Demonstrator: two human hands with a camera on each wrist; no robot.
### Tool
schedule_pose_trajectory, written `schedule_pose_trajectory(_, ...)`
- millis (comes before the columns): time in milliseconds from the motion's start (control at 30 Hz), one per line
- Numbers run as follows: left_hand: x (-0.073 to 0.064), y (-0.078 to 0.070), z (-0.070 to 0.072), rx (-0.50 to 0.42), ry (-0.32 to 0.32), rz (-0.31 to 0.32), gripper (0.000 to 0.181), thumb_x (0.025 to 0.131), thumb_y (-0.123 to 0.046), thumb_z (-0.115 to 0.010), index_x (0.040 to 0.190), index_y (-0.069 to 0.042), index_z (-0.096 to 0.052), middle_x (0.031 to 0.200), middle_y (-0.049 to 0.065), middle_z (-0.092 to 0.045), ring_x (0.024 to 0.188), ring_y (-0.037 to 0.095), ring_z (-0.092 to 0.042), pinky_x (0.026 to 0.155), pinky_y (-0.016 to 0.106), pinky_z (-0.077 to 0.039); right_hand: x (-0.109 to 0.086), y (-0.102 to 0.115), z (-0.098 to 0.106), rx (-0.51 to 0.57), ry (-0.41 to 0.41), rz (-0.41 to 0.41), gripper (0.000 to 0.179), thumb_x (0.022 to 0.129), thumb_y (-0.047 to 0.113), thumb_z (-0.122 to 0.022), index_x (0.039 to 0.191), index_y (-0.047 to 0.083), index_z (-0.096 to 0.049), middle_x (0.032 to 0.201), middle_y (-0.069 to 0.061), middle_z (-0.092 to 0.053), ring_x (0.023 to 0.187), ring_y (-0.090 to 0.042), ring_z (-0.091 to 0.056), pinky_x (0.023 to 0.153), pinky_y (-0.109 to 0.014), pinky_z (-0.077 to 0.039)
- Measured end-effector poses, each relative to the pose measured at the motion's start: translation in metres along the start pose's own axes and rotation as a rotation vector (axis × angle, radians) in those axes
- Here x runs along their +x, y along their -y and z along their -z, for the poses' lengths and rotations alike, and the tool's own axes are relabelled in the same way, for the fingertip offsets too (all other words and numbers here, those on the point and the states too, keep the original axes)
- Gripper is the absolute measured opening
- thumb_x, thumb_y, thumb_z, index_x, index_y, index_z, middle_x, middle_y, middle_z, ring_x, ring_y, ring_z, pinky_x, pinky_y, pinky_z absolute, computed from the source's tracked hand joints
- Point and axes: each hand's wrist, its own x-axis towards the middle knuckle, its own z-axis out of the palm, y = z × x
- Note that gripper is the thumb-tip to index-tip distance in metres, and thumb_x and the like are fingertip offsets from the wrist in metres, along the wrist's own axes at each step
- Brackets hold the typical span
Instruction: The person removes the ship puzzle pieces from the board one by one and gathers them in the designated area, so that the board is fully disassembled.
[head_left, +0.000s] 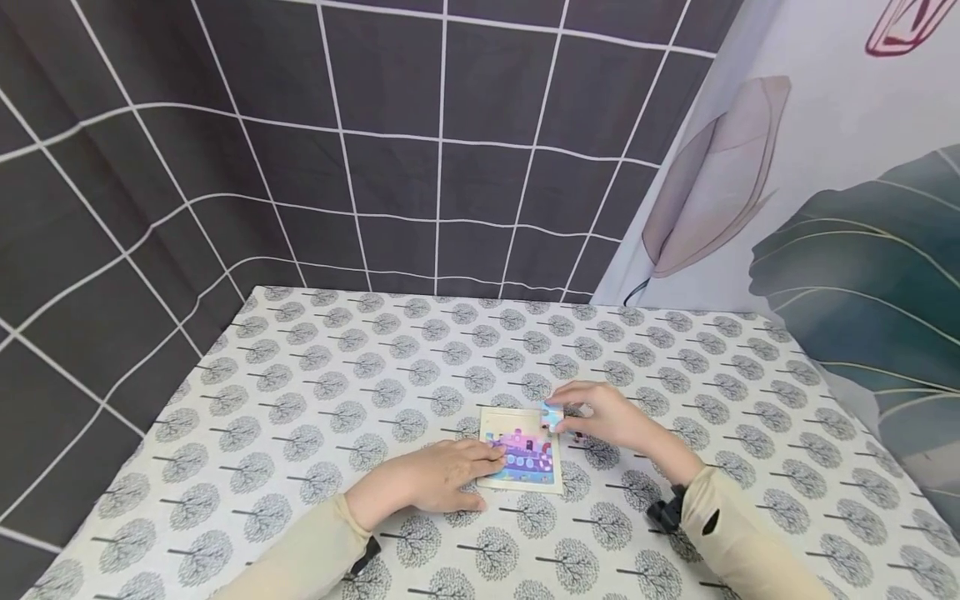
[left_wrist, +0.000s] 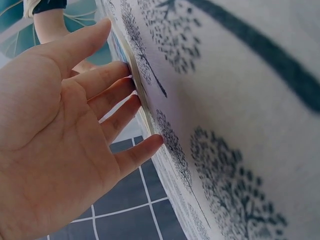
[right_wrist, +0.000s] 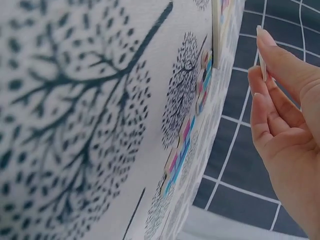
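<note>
A puzzle board (head_left: 558, 482) with a pale frame lies on the cloth, its lower part filled with a pink and purple picture. My left hand (head_left: 450, 473) rests with extended fingers on its left side; in the left wrist view the fingertips of the left hand (left_wrist: 75, 120) touch the board's edge. Over the upper right corner, my right hand (head_left: 603, 414) pinches a light blue puzzle piece (head_left: 552, 415) between thumb and fingers. The right wrist view shows this piece edge-on (right_wrist: 263, 67) in the right hand (right_wrist: 287, 100), held above the cloth.
Several loose puzzle pieces (right_wrist: 182, 150) lie on the cloth beside the board, mostly hidden by the right hand in the head view. A tree-print cloth (head_left: 330, 433) covers the table. Behind it hangs a dark grid curtain (head_left: 390, 183), with a leaf-print curtain (head_left: 810, 150) at right.
</note>
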Motion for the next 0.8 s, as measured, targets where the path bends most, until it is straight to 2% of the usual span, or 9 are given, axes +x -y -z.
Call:
schedule_pose_trajectory(233, -0.001, 0.001, 0.001, -0.016, 0.003, 0.013, 0.06, 0.092, -0.037, -0.053, 0.144, -0.013, -0.036, 0.152, -0.003, -0.028, 0.139, 0.019, -0.027, 0.114, 0.038, -0.024, -0.014, -0.008, 0.006, 0.055, 0.018, -0.034, 0.04, 0.076, 0.023, -0.074, 0.111, 0.005, -0.068, 0.111, -0.011, -0.066, 0.09, -0.018, -0.063, 0.078, -0.03, -0.056)
schedule_pose_trajectory(367, 0.0, 0.001, 0.002, -0.011, 0.001, 0.01, 0.06, 0.092, -0.038, -0.053, 0.144, -0.013, -0.036, 0.152, -0.002, -0.028, 0.139, 0.019, -0.027, 0.114, 0.038, -0.024, -0.025, -0.013, 0.009, 0.04, -0.003, -0.052, 0.038, 0.076, 0.021, -0.074, 0.11, 0.004, -0.068, 0.111, -0.014, -0.065, 0.087, -0.019, -0.064, 0.074, -0.03, -0.056)
schedule_pose_trajectory(567, 0.001, -0.001, 0.003, 0.002, -0.002, 0.006, 0.06, 0.092, -0.037, -0.053, 0.144, -0.013, -0.037, 0.151, -0.002, -0.029, 0.138, 0.018, -0.028, 0.115, 0.037, -0.023, -0.04, -0.021, 0.011, -0.042, -0.067, -0.045, 0.037, 0.075, 0.019, -0.076, 0.107, 0.004, -0.069, 0.111, -0.015, -0.066, 0.097, -0.029, -0.064, 0.083, -0.041, -0.054)
schedule_pose_trajectory(800, 0.0, 0.0, 0.0, 0.003, -0.017, -0.007, 0.059, 0.092, -0.037, -0.053, 0.144, -0.013, -0.037, 0.151, -0.002, -0.029, 0.138, 0.017, -0.029, 0.115, 0.037, -0.022, -0.058, -0.032, 0.018, -0.071, -0.051, -0.102, 0.038, 0.075, 0.026, -0.075, 0.108, 0.007, -0.07, 0.112, -0.013, -0.066, 0.104, -0.032, -0.061, 0.089, -0.048, -0.05)
